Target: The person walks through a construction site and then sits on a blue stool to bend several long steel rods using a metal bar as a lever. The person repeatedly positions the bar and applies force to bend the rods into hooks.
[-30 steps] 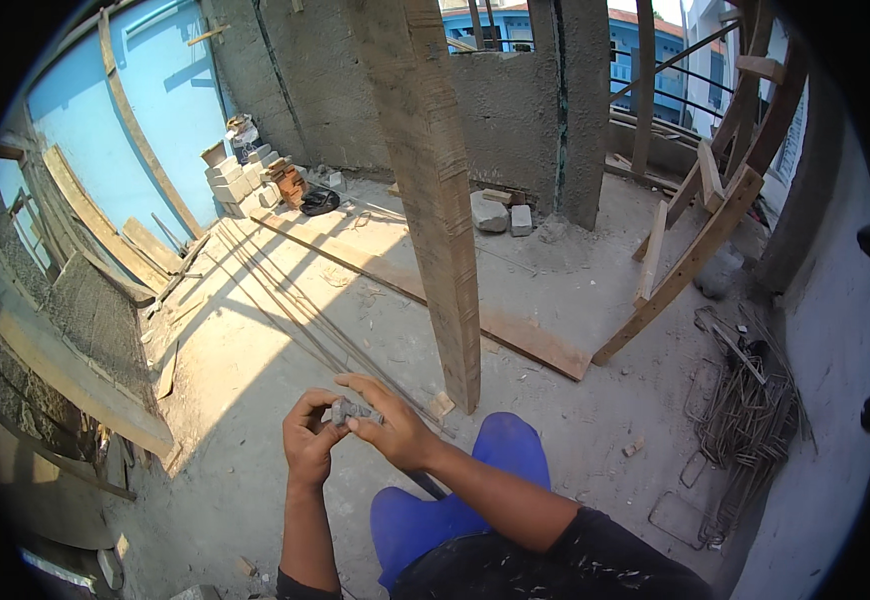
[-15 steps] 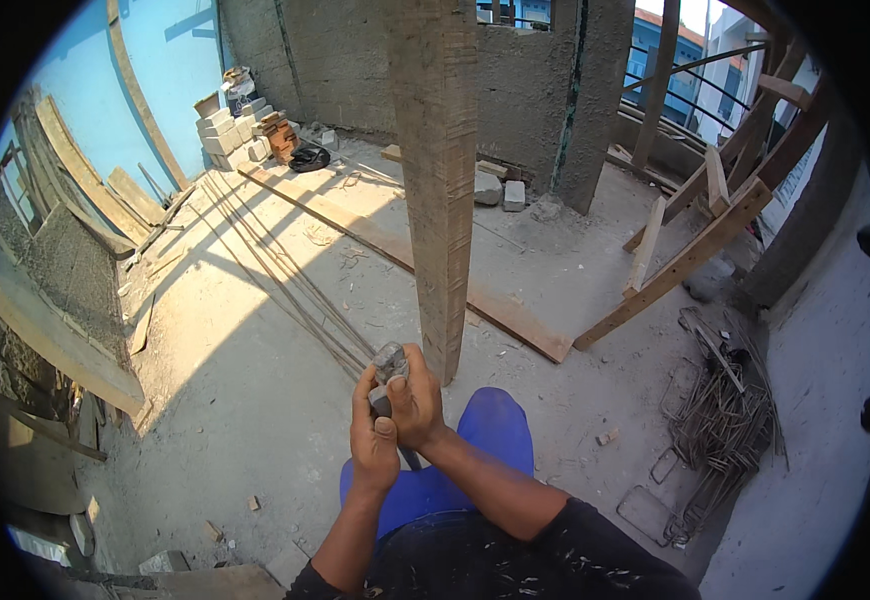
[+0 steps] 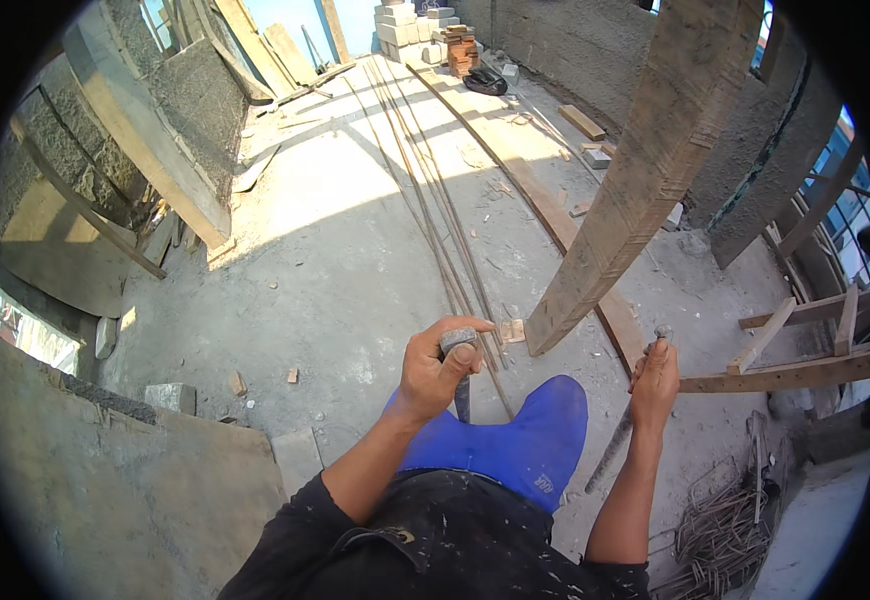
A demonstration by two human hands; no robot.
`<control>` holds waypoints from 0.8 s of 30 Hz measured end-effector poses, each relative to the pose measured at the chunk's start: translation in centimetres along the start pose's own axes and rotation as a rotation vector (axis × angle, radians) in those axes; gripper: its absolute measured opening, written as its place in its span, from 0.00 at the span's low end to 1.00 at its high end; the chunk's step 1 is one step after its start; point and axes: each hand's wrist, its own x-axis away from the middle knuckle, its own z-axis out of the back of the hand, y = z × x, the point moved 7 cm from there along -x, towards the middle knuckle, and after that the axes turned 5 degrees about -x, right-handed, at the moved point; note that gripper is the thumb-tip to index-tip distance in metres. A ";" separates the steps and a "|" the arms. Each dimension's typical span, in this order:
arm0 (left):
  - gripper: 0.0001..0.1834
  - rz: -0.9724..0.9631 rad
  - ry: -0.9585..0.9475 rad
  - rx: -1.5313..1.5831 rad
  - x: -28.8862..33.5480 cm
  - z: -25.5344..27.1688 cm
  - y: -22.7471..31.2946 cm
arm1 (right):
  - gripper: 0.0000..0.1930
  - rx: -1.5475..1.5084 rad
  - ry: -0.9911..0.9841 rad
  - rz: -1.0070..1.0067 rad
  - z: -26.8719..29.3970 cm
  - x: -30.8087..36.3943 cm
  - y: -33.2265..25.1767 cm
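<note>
My left hand (image 3: 428,372) is wrapped round a hammer (image 3: 458,341) just under its grey, blocky head, index finger stretched over the head and thumb against it. The dark handle points down between my knees. Out to the right, my right hand (image 3: 657,384) grips a long metal chisel (image 3: 610,452) near its rounded top. Its shaft slants down and left beside my right knee. The two tools are well apart. My blue-clad legs are below the hands, and neither tool touches the floor.
Beyond my right knee, a thick wooden post (image 3: 645,170) stands close in front. Long steel rods (image 3: 425,190) and a plank (image 3: 545,205) lie across the dusty floor. At right are a wooden frame (image 3: 785,372) and a heap of bent rebar (image 3: 720,530). Blocks (image 3: 405,35) are stacked far off.
My hands, together before, are now apart: the left holds the hammer, the right has swung out rightward with the chisel. The view has turned, shifting the post and rods rightward.
</note>
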 end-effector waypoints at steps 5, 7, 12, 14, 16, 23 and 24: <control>0.29 0.082 -0.090 0.093 -0.7 3.3 0.3 | 0.40 0.478 -0.051 -0.386 3.3 6.7 18.8; 0.28 0.071 -0.026 0.111 -0.6 4.4 0.3 | 0.45 0.517 -0.121 -0.516 4.0 10.4 25.2; 0.27 0.062 0.134 0.135 -0.1 6.5 0.2 | 0.49 0.588 -0.211 -0.776 7.6 20.5 36.9; 0.27 0.050 0.171 0.176 -0.4 7.3 0.5 | 0.49 0.645 -0.226 -0.842 8.8 22.7 39.7; 0.27 0.051 0.148 0.208 -1.1 7.7 0.5 | 0.40 0.731 -0.311 -0.754 9.0 22.3 40.3; 0.30 0.090 0.188 0.156 -2.5 9.0 -2.3 | 0.16 0.479 0.039 -0.283 -0.1 8.3 26.9; 0.30 0.086 0.208 0.147 -2.2 9.4 -2.5 | 0.14 0.380 0.012 -0.219 -3.4 6.8 24.3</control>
